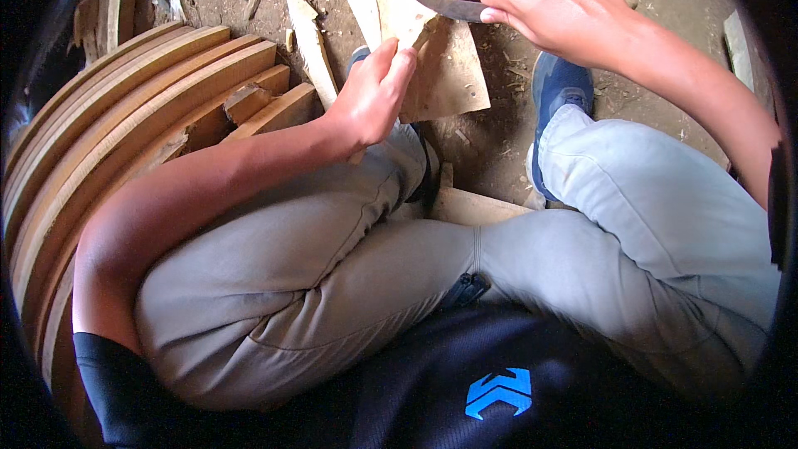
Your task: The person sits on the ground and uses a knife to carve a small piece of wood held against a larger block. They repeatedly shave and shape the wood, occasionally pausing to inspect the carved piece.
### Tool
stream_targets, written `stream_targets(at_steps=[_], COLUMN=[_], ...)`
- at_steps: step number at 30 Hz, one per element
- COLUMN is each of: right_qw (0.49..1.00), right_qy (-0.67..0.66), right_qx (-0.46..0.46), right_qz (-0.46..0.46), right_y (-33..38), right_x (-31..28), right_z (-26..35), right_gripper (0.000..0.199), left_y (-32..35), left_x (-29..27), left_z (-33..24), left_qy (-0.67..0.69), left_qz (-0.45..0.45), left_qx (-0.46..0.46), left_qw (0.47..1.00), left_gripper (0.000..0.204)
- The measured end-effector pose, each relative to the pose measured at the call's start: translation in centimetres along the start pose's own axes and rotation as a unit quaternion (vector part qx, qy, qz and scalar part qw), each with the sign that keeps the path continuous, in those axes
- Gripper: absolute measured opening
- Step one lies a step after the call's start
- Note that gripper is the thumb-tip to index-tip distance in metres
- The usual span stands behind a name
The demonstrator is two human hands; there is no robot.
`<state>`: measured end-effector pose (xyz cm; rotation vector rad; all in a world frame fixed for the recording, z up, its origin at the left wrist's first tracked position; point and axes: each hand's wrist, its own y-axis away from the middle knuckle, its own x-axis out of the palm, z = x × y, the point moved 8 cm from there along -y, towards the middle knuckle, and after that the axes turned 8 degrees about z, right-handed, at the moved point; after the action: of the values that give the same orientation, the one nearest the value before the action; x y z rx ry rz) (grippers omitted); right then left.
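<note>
My left hand (376, 98) is closed around a short piece of pale wood (414, 27). Its far end sticks out past my fingers, and a small bit shows below my palm. My right hand (553, 17) grips a knife (449, 7) by its handle, which my fingers mostly hide. The dark blade points left, with its tip just above the far end of the wood. Beneath both lies a flat, pale board (453, 83) on the dirt floor.
Curved wooden planks (158, 79) are stacked along my left side. A narrow split piece of wood (309, 43) lies between them and the board. My right shoe (563, 87) rests on the floor (507, 129), which is strewn with shavings. Another board (478, 207) lies between my legs.
</note>
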<state>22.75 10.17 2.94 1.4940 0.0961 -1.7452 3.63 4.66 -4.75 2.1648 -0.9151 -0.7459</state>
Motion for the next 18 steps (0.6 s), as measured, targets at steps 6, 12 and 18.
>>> stream_targets(at_steps=[6,12,18], right_qw=[1.0,0.993,0.988], right_qy=[0.024,0.109,0.141], right_qx=[0.012,-0.005,-0.035], right_qz=[0.006,-0.047,-0.059], right_y=[-0.2,0.6,0.4], right_x=[0.1,0.2,0.5], right_z=[0.3,1.1,1.8], right_gripper=[0.025,0.01,0.011], left_y=[-0.1,-0.3,0.1], left_x=[-0.2,-0.3,-0.4], left_z=[-0.2,0.0,-0.6], left_qy=[-0.004,-0.004,-0.028], left_qz=[0.001,-0.006,-0.01], left_qx=[0.017,0.019,0.019], left_qw=[1.0,1.0,0.999], left_gripper=[0.05,0.049,0.047])
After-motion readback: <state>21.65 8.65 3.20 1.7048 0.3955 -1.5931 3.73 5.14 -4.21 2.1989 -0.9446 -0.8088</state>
